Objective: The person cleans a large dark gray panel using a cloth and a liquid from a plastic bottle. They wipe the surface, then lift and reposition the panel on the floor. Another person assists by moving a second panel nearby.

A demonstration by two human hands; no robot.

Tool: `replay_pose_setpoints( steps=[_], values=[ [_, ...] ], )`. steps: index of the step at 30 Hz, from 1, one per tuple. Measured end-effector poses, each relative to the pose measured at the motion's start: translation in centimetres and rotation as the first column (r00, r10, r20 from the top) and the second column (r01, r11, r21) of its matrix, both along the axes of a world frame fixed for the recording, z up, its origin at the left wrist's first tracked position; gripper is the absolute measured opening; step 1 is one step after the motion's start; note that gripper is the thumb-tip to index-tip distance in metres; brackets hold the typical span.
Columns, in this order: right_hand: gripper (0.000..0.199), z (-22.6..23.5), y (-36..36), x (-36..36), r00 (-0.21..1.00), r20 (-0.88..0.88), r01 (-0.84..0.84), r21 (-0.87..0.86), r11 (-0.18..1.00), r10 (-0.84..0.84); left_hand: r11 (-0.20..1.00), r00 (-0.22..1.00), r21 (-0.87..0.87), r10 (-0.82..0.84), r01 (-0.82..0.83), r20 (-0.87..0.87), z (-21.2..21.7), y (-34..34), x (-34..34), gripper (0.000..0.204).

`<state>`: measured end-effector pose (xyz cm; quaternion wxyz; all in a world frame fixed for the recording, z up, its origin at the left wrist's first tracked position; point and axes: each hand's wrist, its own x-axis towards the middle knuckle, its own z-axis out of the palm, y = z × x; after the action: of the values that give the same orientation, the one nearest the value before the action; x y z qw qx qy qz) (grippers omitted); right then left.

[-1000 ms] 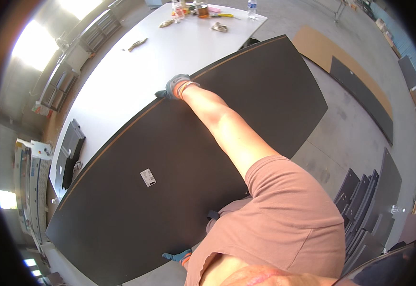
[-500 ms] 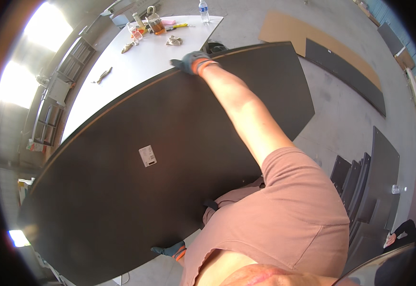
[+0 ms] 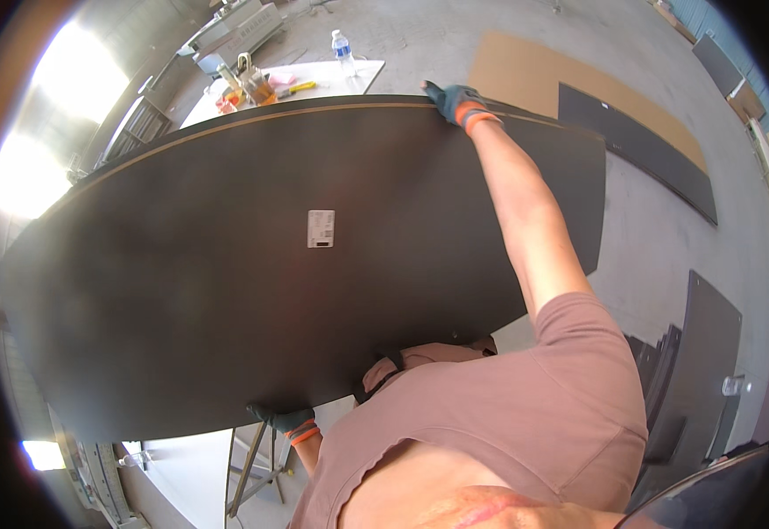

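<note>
A large dark panel (image 3: 226, 291) with a brown strip along its far edge stands tilted in front of me and fills much of the view. A small white label (image 3: 321, 229) is stuck on its face. My right hand (image 3: 456, 104), in a dark glove with an orange cuff, is closed over the far edge, its thumb side showing. At the near lower edge my left hand (image 3: 283, 421), gloved alike, grips the panel. The fingers of both hands are partly hidden by the panel.
Behind the panel, a white table (image 3: 331, 81) carries a water bottle (image 3: 342, 53), a jug of amber liquid (image 3: 256, 86) and a yellow tool (image 3: 297, 89). Brown board (image 3: 516, 66) and a dark panel (image 3: 640, 145) lie on the floor at right. More dark panels (image 3: 697, 353) stand nearer.
The panel has swung and shifted rightward in view, with both hands still on it. More of the white table's top is covered, while a white surface and metal legs now show below the panel.
</note>
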<state>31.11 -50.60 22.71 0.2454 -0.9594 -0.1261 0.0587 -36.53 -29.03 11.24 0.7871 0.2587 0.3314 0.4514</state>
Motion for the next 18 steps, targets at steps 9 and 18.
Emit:
replay_pose_setpoints(
  steps=[9, 18],
  values=[
    [0.094, -3.3, -15.8, 23.0, 0.964, 0.164, 0.199, 0.06, 0.978, -0.207, 0.993, 0.994, 0.054, -0.104, 0.105, -0.036, 0.9, -3.2, 26.5, 0.064],
    [0.096, -8.9, -26.7, 38.9, 0.909, -0.094, 0.412, 0.346, 0.843, -0.406, 0.957, 0.96, 0.094, -0.279, 0.274, 0.038, 2.2, 2.7, 49.6, 0.059]
  ],
)
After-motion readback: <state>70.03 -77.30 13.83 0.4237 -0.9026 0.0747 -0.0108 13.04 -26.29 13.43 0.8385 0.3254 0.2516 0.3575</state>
